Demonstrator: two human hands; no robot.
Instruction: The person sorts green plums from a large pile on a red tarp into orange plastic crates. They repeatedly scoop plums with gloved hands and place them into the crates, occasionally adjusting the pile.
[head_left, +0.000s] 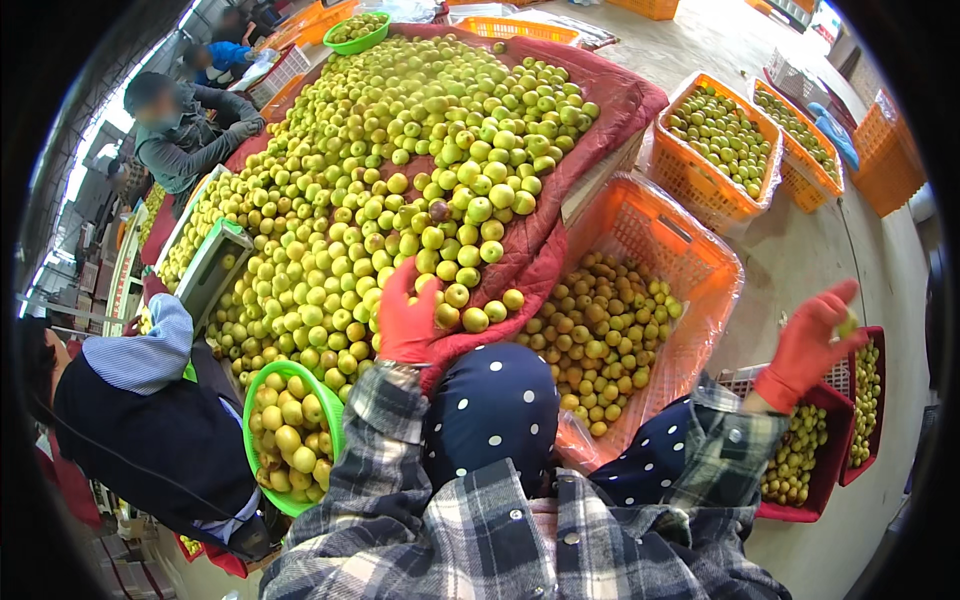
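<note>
My left hand (409, 319), in a red glove, reaches over the near edge of a large heap of round green-yellow fruits (322, 262), which look like jujubes. Its fingers are spread, and I see nothing held in it. The heap lies on a dark red quilted cloth (525, 247). Out to the right, my right hand (806, 349), also in a red glove, grips one green fruit (847, 324) between its fingers. Below that hand stands a red-lined crate (838, 450) holding similar fruits. Between my arms, a plastic-lined orange crate (675, 247) contains browner fruits (600, 330).
A green basket (337, 427) of fruits stands left of my knee, beside a seated person (150, 435). Another person (176, 135) leans at the heap's far left. Filled orange crates (697, 172) stand at the right on the concrete floor. A second green basket (360, 41) sits behind the heap.
</note>
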